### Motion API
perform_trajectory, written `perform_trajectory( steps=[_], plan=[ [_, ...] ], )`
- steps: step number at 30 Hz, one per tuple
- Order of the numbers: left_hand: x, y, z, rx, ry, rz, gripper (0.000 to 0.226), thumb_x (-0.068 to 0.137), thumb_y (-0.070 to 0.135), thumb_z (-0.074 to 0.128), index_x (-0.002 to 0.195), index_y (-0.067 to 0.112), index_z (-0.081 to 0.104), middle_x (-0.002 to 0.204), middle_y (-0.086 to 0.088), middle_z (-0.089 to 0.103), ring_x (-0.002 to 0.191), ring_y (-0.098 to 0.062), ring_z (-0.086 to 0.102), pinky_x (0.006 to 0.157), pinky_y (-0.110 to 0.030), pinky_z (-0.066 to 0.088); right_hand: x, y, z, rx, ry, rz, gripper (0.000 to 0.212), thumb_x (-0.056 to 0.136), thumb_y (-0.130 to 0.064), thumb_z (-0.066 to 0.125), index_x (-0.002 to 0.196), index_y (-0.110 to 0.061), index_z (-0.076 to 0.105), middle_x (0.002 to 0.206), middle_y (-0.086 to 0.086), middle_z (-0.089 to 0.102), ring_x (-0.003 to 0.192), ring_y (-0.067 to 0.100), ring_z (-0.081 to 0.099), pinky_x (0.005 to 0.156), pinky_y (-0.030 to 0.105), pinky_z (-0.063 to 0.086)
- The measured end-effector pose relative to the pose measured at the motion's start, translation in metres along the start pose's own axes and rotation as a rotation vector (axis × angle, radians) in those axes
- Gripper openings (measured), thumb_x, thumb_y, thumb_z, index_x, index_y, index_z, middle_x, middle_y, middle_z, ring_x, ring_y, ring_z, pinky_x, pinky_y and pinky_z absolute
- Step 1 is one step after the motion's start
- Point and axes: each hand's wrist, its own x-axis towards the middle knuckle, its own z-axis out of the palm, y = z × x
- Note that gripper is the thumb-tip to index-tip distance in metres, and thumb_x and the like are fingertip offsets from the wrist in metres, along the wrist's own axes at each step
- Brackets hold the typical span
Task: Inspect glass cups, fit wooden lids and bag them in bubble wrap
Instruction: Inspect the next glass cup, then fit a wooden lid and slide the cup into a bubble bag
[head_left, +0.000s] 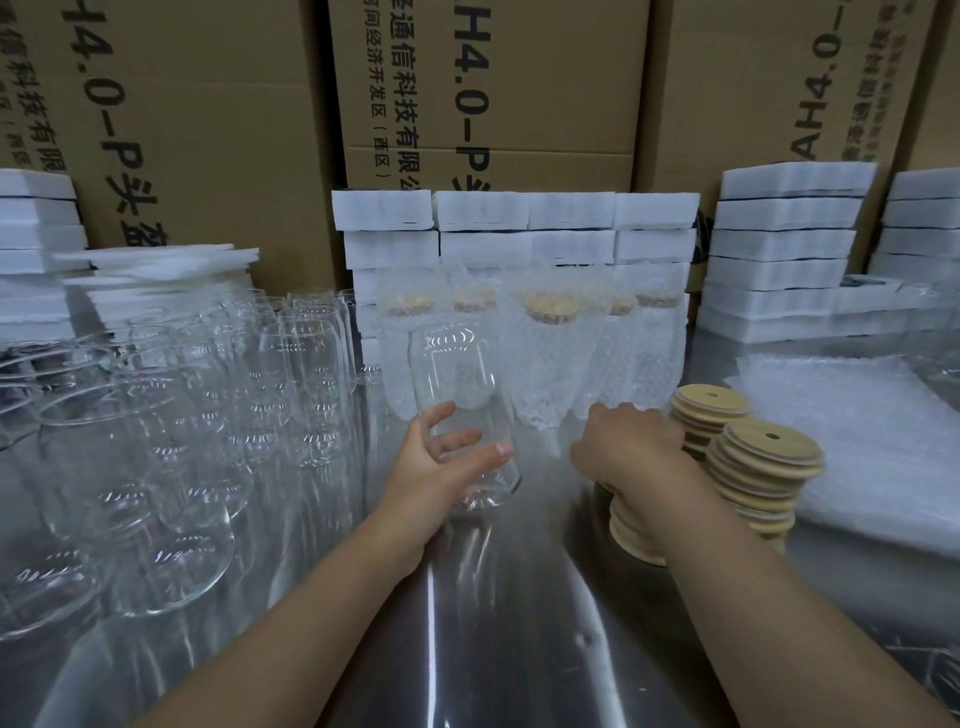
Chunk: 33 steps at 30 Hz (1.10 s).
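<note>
My left hand (441, 467) grips the cup (462, 395) low on its wall, thumb on one side and fingers curled round the other. It holds the cup nearly upright over the middle of the bench (519, 649); I cannot tell whether the base touches the steel. My right hand (623, 447) lies over the lids (763, 467) toward the right edge, its back to the camera. The fingers are hidden under the knuckles, so I cannot tell whether they pinch a lid yet.

The step, as I judge it, is taking one lid and seating it. To do it well I should lift a single disc off the top of a stack, not two stuck together, and mind the leaning stacks as I do (they look ready to slide). A low grip on the cup leaves its mouth free. The lid should come down flat over the rim and be pressed evenly, not on one edge, since the glass looks thin and slippery.

Counts:
- One cup in hand.
- Three stacks of lids, the nearest half hidden under my wrist, with too many discs to count.
- Five bagged cups (550, 353), as far as I can make out, in a row near the back edge, each with a lid showing through the wrap.
- A crowd of bare cups (311, 395) along the left edge, overlapping too much to count.
- One pile of bags (857, 431) by the right edge.
</note>
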Motion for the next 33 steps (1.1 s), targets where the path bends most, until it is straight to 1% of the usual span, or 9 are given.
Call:
perform_trajectory(
  steps=[6, 9, 13, 16, 19, 22, 24, 28, 33],
  plan=[
    [0.0, -0.003, -0.001, 0.099, 0.025, 0.03, 0.091, 0.054, 0.035, 0.093, 0.127, 0.04, 0.039, 0.12, 0.005, 0.059, 0.11, -0.008, 0.061, 0.066, -0.019, 0.05, -0.001, -0.001, 0.001, 0.046, -0.02, -0.009, 0.048, 0.094, -0.031, 0.038, 0.14, -0.018, 0.035, 0.143, 0.012, 0.036, 0.131, 0.035, 0.032, 0.103, 0.045, 0.032],
    [0.003, -0.005, -0.001, 0.122, 0.048, 0.042, 0.088, 0.051, 0.04, 0.084, 0.126, 0.042, 0.038, 0.121, 0.007, 0.058, 0.111, -0.007, 0.06, 0.065, -0.016, 0.048, 0.001, 0.001, 0.005, 0.055, -0.006, -0.025, 0.054, 0.096, -0.039, 0.038, 0.146, -0.023, 0.026, 0.147, 0.012, 0.033, 0.134, 0.036, 0.029, 0.105, 0.047, 0.029],
    [0.004, -0.009, -0.004, 0.159, 0.068, 0.06, 0.088, 0.061, 0.031, 0.092, 0.129, 0.041, 0.037, 0.12, 0.007, 0.057, 0.109, -0.004, 0.057, 0.071, -0.018, 0.046, 0.005, 0.001, 0.006, 0.076, 0.02, -0.022, 0.052, 0.097, -0.034, 0.038, 0.147, -0.023, 0.027, 0.147, 0.013, 0.03, 0.134, 0.037, 0.025, 0.103, 0.046, 0.03],
    [0.006, -0.011, -0.005, 0.217, 0.105, 0.093, 0.084, 0.067, 0.024, 0.088, 0.131, 0.039, 0.035, 0.116, 0.012, 0.054, 0.112, -0.008, 0.055, 0.074, -0.016, 0.043, 0.007, -0.005, 0.004, 0.322, 0.264, -0.079, 0.048, 0.098, -0.037, 0.041, 0.141, -0.018, 0.033, 0.141, 0.016, 0.028, 0.128, 0.035, 0.026, 0.098, 0.042, 0.033],
    [0.007, -0.012, -0.007, 0.253, 0.128, 0.118, 0.09, 0.066, 0.024, 0.089, 0.137, 0.036, 0.035, 0.12, 0.009, 0.052, 0.115, -0.012, 0.052, 0.077, -0.016, 0.042, 0.004, -0.011, -0.001, 0.808, 0.571, -0.21, 0.047, 0.094, -0.044, 0.053, 0.132, -0.022, 0.04, 0.132, 0.009, 0.028, 0.122, 0.028, 0.027, 0.093, 0.032, 0.031],
    [0.008, -0.013, -0.008, 0.293, 0.119, 0.134, 0.091, 0.064, 0.024, 0.09, 0.134, 0.038, 0.034, 0.125, 0.005, 0.05, 0.117, -0.013, 0.051, 0.088, -0.024, 0.043, -0.007, -0.017, -0.011, 1.213, 0.7, -0.306, 0.042, 0.087, -0.043, 0.064, 0.118, -0.029, 0.04, 0.123, 0.0, 0.027, 0.118, 0.01, 0.038, 0.087, 0.011, 0.035],
    [0.008, -0.014, -0.007, 0.331, 0.106, 0.139, 0.09, 0.062, 0.024, 0.092, 0.129, 0.041, 0.033, 0.124, 0.006, 0.05, 0.117, -0.012, 0.05, 0.093, -0.028, 0.043, -0.014, -0.019, -0.016, 1.373, 0.736, -0.339, 0.042, 0.084, -0.041, 0.069, 0.112, -0.028, 0.041, 0.121, -0.001, 0.032, 0.107, -0.005, 0.046, 0.078, 0.002, 0.037],
    [0.009, -0.017, -0.005, 0.386, 0.071, 0.156, 0.092, 0.06, 0.025, 0.093, 0.127, 0.043, 0.033, 0.118, 0.014, 0.05, 0.119, -0.01, 0.05, 0.095, -0.029, 0.044, -0.019, -0.022, -0.017, 1.528, 0.69, -0.371, 0.035, 0.078, -0.042, 0.073, 0.093, -0.032, 0.043, 0.12, 0.001, 0.044, 0.111, 0.011, 0.052, 0.09, 0.024, 0.045],
    [0.009, -0.018, -0.005, 0.413, 0.054, 0.167, 0.093, 0.059, 0.026, 0.094, 0.127, 0.044, 0.033, 0.113, 0.024, 0.048, 0.118, -0.009, 0.05, 0.1, -0.035, 0.047, -0.023, -0.031, -0.011, 1.603, 0.569, -0.528, 0.027, 0.081, -0.03, 0.073, 0.087, -0.023, 0.048, 0.113, 0.005, 0.056, 0.096, 0.004, 0.062, 0.07, 0.01, 0.045]
  ],
)
